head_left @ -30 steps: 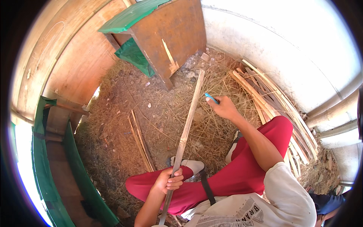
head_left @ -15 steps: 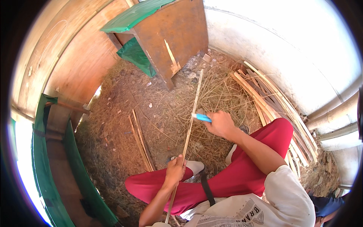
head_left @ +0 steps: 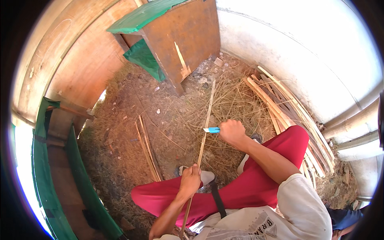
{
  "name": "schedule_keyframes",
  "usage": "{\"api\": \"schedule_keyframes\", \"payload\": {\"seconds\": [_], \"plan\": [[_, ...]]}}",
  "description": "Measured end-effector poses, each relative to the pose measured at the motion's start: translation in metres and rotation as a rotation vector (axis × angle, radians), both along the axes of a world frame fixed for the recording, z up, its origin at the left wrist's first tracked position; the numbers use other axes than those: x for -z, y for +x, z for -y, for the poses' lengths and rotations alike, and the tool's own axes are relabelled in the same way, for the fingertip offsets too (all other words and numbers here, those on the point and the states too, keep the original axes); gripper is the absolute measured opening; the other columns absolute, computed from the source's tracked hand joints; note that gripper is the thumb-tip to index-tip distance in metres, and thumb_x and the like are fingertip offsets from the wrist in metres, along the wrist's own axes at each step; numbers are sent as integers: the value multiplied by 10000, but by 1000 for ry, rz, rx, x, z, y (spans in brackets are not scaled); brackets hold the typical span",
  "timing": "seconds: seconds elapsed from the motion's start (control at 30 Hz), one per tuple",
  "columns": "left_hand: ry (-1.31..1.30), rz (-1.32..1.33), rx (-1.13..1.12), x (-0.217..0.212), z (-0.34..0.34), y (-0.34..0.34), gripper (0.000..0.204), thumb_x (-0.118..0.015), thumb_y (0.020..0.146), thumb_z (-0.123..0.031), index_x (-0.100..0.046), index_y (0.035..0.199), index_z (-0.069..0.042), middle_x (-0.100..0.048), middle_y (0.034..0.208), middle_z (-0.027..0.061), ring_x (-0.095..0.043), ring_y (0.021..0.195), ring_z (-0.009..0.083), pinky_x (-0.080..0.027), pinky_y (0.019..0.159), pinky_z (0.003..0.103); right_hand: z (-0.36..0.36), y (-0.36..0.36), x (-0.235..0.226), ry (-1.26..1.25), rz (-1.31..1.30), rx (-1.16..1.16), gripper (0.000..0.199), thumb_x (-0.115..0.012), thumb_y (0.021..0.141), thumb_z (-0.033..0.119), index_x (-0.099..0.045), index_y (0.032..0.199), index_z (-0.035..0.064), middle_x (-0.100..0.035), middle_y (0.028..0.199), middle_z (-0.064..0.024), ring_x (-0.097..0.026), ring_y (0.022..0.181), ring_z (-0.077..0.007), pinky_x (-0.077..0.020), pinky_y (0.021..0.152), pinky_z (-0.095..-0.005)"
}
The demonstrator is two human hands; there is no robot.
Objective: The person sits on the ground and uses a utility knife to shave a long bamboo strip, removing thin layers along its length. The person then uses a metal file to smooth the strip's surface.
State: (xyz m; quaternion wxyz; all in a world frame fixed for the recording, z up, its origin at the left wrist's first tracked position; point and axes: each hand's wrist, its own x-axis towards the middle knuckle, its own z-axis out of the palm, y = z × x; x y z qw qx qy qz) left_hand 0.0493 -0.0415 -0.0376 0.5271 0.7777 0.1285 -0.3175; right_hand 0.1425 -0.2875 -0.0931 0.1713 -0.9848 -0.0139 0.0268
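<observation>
One long bamboo strip point(head_left: 205, 132), centre of frame, is gripped low by the left hand point(head_left: 189, 181), fingers wrapped tight around it; its far tip points to the brown wooden box point(head_left: 180, 36) at upper centre. One blue-handled knife point(head_left: 212, 129), fist-clenched in the right hand point(head_left: 232, 132), has come down from near the strip's tip a second ago to mid-length, which suggests a shaving stroke toward the body. Also present: one stack of split bamboo slats point(head_left: 288, 108) at right, one small bundle point(head_left: 147, 146) at centre-left, scattered straw shavings point(head_left: 236, 100).
</observation>
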Motion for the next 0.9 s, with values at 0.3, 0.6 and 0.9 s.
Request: {"api": "schedule_keyframes", "payload": {"seconds": [0.3, 0.6, 0.9], "plan": [[-1, -116, 58, -10, -15, -26, 435, -337, 1082, -341, -495, 776, -75, -405, 538, -1, -404, 433, 125, -331, 424, 309, 11, 14, 25, 10, -26, 103, 212, -574, 863, 143, -745, 828, 21, -732, 851, -198, -736, 792, -373, -585, 701, -478], [84, -235, 139, -43, -60, -87, 503, -335, 1085, -350, -511, 736, -34, -438, 545, 20, -456, 469, 131, -375, 475, 318, 62, 33, 35, -56, -169, 348, 190, -575, 913, 116, -740, 937, 24, -735, 907, -200, -738, 875, -362, -592, 746, -446], [201, -28, 96, -49, -74, -78, 498, -371, 1088, -355, -529, 738, -37, -457, 562, 49, -489, 503, 161, -387, 509, 348, 51, 33, 7, 112, -117, 422, 168, -643, 819, 106, -704, 901, -27, -707, 895, -235, -716, 843, -416, -579, 757, -499]]}}
